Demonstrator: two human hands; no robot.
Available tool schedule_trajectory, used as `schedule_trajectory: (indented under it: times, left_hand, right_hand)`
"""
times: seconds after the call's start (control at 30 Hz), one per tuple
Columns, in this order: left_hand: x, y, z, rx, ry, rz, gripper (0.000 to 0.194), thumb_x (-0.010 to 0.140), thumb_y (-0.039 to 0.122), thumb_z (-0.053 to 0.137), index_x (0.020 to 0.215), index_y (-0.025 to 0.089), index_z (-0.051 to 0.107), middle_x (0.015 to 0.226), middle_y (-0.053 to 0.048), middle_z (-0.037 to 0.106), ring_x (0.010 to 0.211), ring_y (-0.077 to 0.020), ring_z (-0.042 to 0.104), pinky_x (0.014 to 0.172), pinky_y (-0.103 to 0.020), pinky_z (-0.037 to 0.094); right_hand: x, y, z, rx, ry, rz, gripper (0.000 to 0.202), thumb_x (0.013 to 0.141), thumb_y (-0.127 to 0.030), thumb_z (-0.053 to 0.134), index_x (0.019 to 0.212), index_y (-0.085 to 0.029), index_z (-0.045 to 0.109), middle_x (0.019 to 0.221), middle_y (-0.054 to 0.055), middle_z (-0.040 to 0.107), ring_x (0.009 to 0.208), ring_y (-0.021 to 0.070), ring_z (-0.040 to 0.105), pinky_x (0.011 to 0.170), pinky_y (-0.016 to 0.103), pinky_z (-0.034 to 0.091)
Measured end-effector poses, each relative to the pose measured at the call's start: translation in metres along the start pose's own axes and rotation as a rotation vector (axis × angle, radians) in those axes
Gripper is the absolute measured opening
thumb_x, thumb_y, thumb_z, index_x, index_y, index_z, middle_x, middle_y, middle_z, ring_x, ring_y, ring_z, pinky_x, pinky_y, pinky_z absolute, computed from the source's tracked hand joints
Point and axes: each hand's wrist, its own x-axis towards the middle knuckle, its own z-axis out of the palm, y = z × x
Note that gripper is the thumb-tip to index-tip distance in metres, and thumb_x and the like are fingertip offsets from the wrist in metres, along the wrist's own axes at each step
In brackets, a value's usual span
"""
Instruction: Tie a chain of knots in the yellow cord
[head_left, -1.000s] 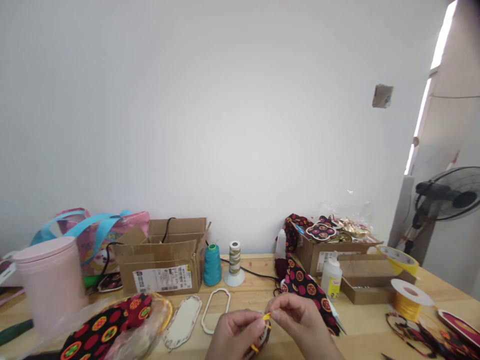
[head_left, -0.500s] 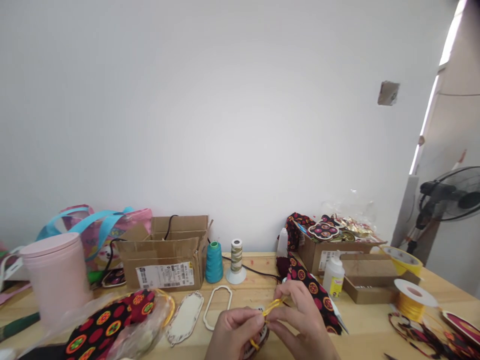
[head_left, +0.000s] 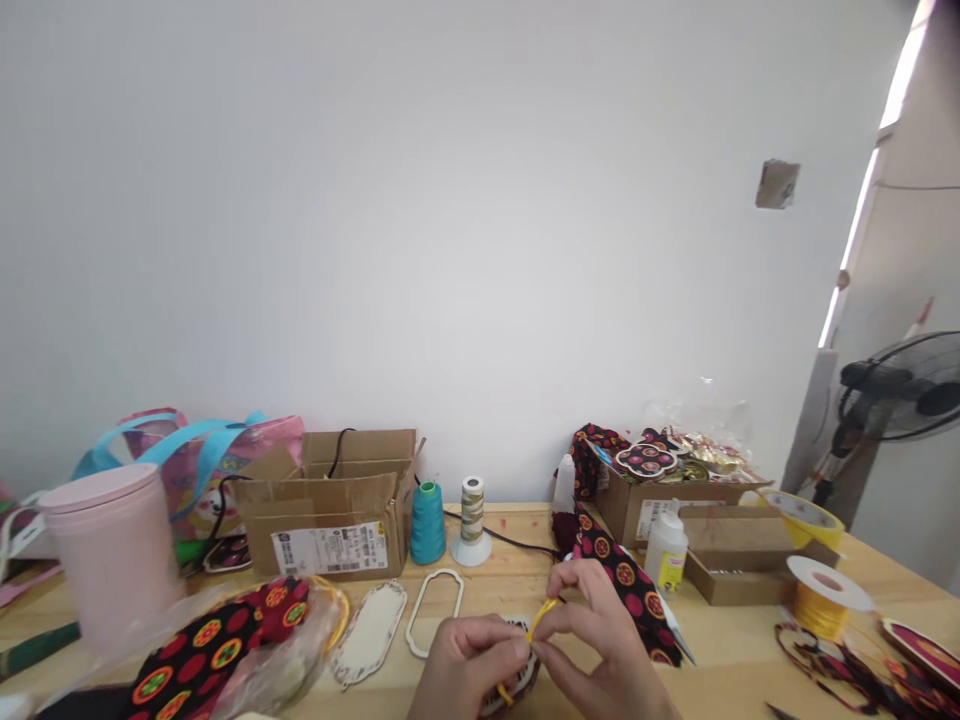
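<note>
My left hand (head_left: 480, 665) pinches a yellow cord (head_left: 541, 618) between thumb and forefinger at the bottom centre. Fingers of my right hand (head_left: 592, 640) are closed on the same cord, just to the right, with the cord's upper part at the fingertips. Beneath both hands lies a dark patterned piece with a pale edge (head_left: 517, 690), mostly covered by them. A short yellow end shows below my left thumb. Left of my hands rest a pale oblong frame (head_left: 412, 640) and a pale oblong plaque (head_left: 373, 635) with a patterned border.
A teal thread cone (head_left: 427, 525) and a variegated thread spool (head_left: 472, 525) stand behind. To the right are a glue bottle (head_left: 667, 550), patterned fabric (head_left: 622, 580), a yellow cord spool (head_left: 825, 605) and an open box (head_left: 750, 570). A pink canister (head_left: 112, 560) and a cardboard box (head_left: 322, 530) stand left.
The yellow loop between my hands has drawn in to a narrower strand. My right fingers have shifted slightly, and more of the patterned piece shows beneath.
</note>
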Motion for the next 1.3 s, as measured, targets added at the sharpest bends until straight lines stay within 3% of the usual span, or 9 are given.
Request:
schedule_trajectory:
  times: [0.13, 0.3, 0.47, 0.67, 0.93, 1.3]
  left_hand:
    - [-0.002, 0.004, 0.002, 0.026, -0.011, 0.001, 0.022, 0.057, 0.031, 0.065, 0.046, 0.011, 0.062, 0.042, 0.004, 0.043, 0.044, -0.0077, 0.033, 0.045, -0.023, 0.018]
    - [-0.006, 0.011, 0.006, 0.098, -0.003, 0.008, 0.022, 0.056, 0.030, 0.065, 0.046, 0.011, 0.064, 0.043, 0.004, 0.042, 0.044, -0.0075, 0.033, 0.045, -0.023, 0.018]
    - [-0.007, 0.015, 0.007, 0.212, 0.013, 0.027, 0.022, 0.057, 0.031, 0.065, 0.049, 0.011, 0.067, 0.046, 0.003, 0.044, 0.045, -0.0077, 0.035, 0.045, -0.022, 0.022]
    - [-0.003, 0.010, 0.005, 0.363, -0.006, 0.118, 0.025, 0.062, 0.032, 0.060, 0.060, 0.009, 0.068, 0.053, 0.001, 0.046, 0.050, -0.0103, 0.041, 0.046, -0.022, 0.028]
    - [-0.010, 0.019, 0.016, 0.891, 0.057, 0.298, 0.018, 0.069, 0.025, 0.053, 0.065, 0.013, 0.067, 0.062, -0.005, 0.058, 0.061, -0.0159, 0.051, 0.056, -0.024, 0.038]
    - [-0.008, 0.014, 0.012, 0.959, 0.056, 0.365, 0.029, 0.076, 0.024, 0.045, 0.057, 0.014, 0.064, 0.059, -0.005, 0.057, 0.059, -0.0146, 0.054, 0.056, -0.022, 0.038]
  right_hand:
    - [-0.002, 0.003, 0.000, 0.042, -0.027, 0.052, 0.012, 0.068, -0.013, 0.056, 0.075, -0.022, 0.057, 0.087, 0.004, 0.047, 0.085, 0.0190, 0.047, 0.071, 0.030, 0.043]
    - [-0.001, 0.005, -0.005, -0.006, -0.074, -0.009, 0.035, 0.070, -0.015, 0.056, 0.103, -0.026, 0.051, 0.112, 0.008, 0.041, 0.102, 0.0225, 0.040, 0.081, 0.034, 0.039]
    - [0.000, 0.006, -0.007, -0.036, -0.185, -0.016, 0.012, 0.074, -0.019, 0.055, 0.079, -0.027, 0.060, 0.095, 0.004, 0.048, 0.097, 0.0219, 0.041, 0.079, 0.036, 0.038]
    - [-0.002, 0.007, -0.004, 0.025, -0.180, 0.055, 0.009, 0.072, -0.014, 0.057, 0.072, -0.023, 0.059, 0.082, 0.002, 0.048, 0.084, 0.0181, 0.045, 0.073, 0.032, 0.039]
    - [0.002, 0.006, -0.005, 0.092, -0.199, 0.204, 0.008, 0.071, -0.012, 0.058, 0.068, -0.020, 0.058, 0.076, 0.002, 0.048, 0.076, 0.0166, 0.046, 0.067, 0.029, 0.038]
    - [0.000, 0.006, -0.004, 0.118, -0.192, 0.188, 0.008, 0.070, -0.014, 0.059, 0.064, -0.019, 0.058, 0.073, 0.001, 0.048, 0.074, 0.0160, 0.047, 0.065, 0.028, 0.038]
